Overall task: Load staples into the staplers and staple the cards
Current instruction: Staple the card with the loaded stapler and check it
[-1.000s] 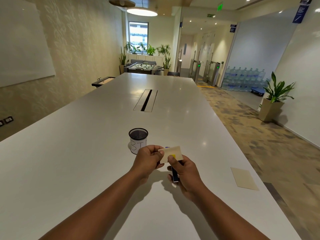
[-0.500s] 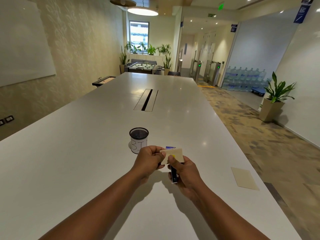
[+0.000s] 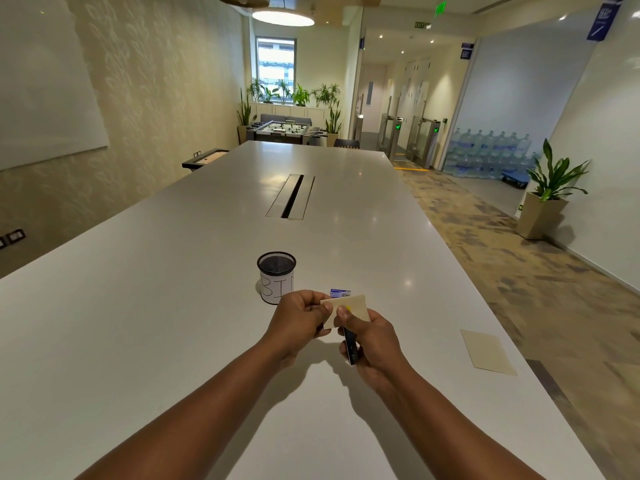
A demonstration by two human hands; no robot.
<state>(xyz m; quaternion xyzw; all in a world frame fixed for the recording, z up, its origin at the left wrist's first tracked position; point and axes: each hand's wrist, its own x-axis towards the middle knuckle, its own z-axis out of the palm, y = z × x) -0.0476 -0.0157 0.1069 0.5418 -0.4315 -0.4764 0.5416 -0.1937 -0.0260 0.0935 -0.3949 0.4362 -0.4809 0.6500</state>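
Observation:
Above the white table (image 3: 138, 323) my two hands meet over a small beige card (image 3: 356, 304) with a yellow mark. My left hand (image 3: 299, 318) pinches the card's left edge. My right hand (image 3: 372, 341) grips a dark, slim stapler (image 3: 350, 346) that stands nearly upright, with its thumb pressed on the card. A small blue-and-white staple box (image 3: 340, 292) lies on the table just behind the card. A second beige card (image 3: 486, 351) lies flat near the table's right edge.
A black mesh cup (image 3: 276, 277) with a white paper label stands just left of my hands. A cable slot (image 3: 291, 196) runs along the table's middle. The right table edge drops to patterned carpet; a potted plant (image 3: 547, 192) stands by the wall.
My hands and the card stay almost in place; the card has shifted slightly, and the staple box behind it shows a little more.

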